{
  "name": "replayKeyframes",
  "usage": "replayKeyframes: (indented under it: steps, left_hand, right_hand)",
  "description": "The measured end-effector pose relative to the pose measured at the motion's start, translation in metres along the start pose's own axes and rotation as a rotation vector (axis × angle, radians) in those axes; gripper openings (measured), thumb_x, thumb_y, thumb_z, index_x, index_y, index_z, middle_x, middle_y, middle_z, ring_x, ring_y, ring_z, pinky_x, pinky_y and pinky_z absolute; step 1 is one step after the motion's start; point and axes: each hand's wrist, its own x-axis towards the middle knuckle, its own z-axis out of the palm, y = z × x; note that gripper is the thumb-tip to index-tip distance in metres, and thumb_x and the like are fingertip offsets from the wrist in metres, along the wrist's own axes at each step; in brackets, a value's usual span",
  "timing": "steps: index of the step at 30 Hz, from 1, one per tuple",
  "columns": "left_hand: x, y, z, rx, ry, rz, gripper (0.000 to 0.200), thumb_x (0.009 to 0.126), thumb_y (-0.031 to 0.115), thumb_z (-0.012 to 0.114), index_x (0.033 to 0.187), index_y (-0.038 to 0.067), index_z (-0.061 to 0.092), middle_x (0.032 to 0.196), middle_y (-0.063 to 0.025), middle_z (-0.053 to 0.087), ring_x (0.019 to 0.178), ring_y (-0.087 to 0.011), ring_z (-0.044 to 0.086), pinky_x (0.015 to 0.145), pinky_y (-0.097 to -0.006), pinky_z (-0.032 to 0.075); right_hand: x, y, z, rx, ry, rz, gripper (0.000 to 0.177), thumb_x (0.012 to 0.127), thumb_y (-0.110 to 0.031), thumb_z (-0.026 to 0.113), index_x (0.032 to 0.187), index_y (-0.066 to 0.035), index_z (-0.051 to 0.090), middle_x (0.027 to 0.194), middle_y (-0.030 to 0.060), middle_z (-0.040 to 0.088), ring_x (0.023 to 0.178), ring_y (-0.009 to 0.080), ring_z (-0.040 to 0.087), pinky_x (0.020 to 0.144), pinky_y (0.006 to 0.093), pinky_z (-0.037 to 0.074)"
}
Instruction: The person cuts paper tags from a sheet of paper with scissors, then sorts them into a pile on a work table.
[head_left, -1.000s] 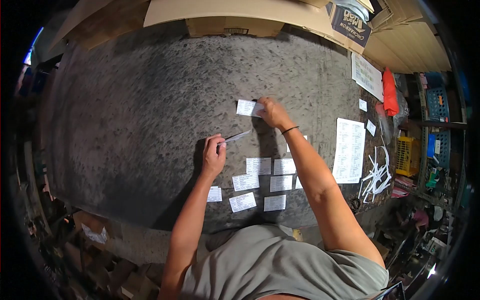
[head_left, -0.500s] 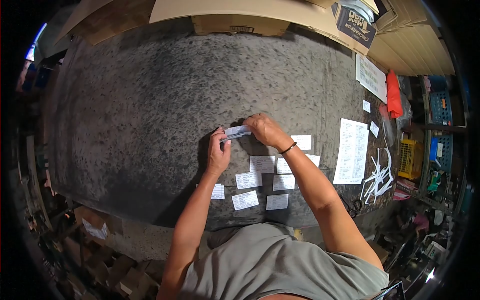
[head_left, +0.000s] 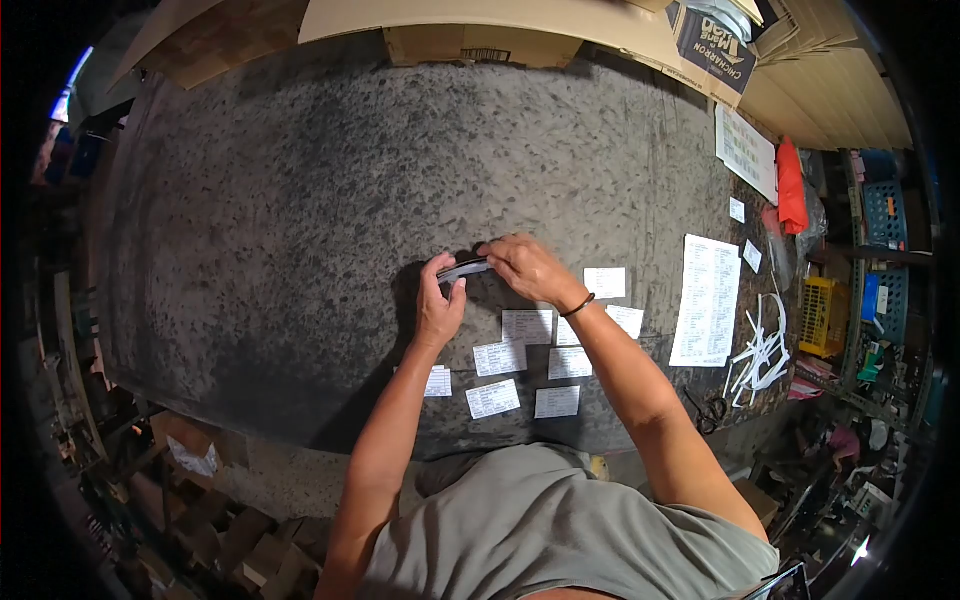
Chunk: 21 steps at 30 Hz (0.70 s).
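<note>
A small stack of paper slips (head_left: pixel 465 270) is held on edge above the dark table, between my two hands. My left hand (head_left: pixel 438 302) grips its left end, thumb in front and fingers behind. At the right end, the fingers of my right hand (head_left: pixel 528 268) are closed on the stack, partly hiding it. Several printed white slips lie on the table below and right of my hands: one slip (head_left: pixel 604 282) is beside my right wrist, another slip (head_left: pixel 527 326) is below it, and a further slip (head_left: pixel 494 398) is near the front edge.
Printed sheets (head_left: pixel 706 300) lie to the right, with a heap of white paper strips (head_left: pixel 760 350) and dark scissors (head_left: pixel 708 410) nearby. Cardboard boxes (head_left: pixel 480 45) line the back edge. A red bag (head_left: pixel 791 190) and a yellow basket (head_left: pixel 822 315) stand at the far right.
The stack has tilted, so its broad upper face shows less and its edge shows more. My right hand has shifted slightly to the left along it.
</note>
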Motion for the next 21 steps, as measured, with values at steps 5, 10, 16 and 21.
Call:
replayKeyframes:
  steps: [5, 10, 16, 21]
  left_hand:
    - [0.001, -0.001, 0.000, 0.084, -0.053, 0.012, 0.043, 0.079, -0.001, 0.057, 0.120, 0.002, 0.046, 0.105, -0.0131, 0.054, 0.097, -0.0236, 0.055, 0.090, -0.0346, 0.043]
    - [-0.001, -0.004, 0.006, 0.048, -0.014, 0.056, 0.038, 0.079, -0.002, 0.054, 0.116, 0.002, 0.048, 0.105, -0.0131, 0.054, 0.095, -0.0237, 0.055, 0.086, -0.0349, 0.045]
    - [0.003, -0.004, 0.010, 0.152, 0.038, 0.154, 0.024, 0.082, -0.001, 0.051, 0.105, 0.002, 0.052, 0.108, -0.0160, 0.056, 0.098, -0.0296, 0.055, 0.088, -0.0378, 0.044]
    - [0.002, 0.015, -0.003, 0.138, -0.016, 0.124, 0.013, 0.087, 0.005, 0.051, 0.099, 0.001, 0.054, 0.102, -0.0169, 0.057, 0.096, -0.0321, 0.055, 0.085, -0.0397, 0.044]
  right_hand:
    - [-0.019, -0.001, 0.040, 0.763, 0.240, 0.294, 0.040, 0.097, -0.028, 0.040, 0.119, 0.002, 0.054, 0.114, 0.0183, 0.060, 0.110, 0.0293, 0.054, 0.093, 0.0337, 0.042]
    - [-0.024, -0.019, 0.066, 1.070, 0.376, 0.258, 0.055, 0.098, -0.039, 0.037, 0.137, 0.000, 0.034, 0.129, 0.0156, 0.048, 0.125, 0.0221, 0.040, 0.107, 0.0331, 0.024]
    - [-0.016, -0.017, 0.078, 1.221, 0.470, 0.263, 0.055, 0.094, -0.031, 0.046, 0.138, -0.001, 0.031, 0.132, 0.0153, 0.046, 0.128, 0.0236, 0.038, 0.107, 0.0333, 0.024]
    - [-0.030, -0.016, 0.072, 0.614, 0.396, 0.279, 0.042, 0.084, -0.009, 0.058, 0.124, -0.002, 0.049, 0.119, 0.0177, 0.055, 0.112, 0.0290, 0.051, 0.095, 0.0364, 0.041]
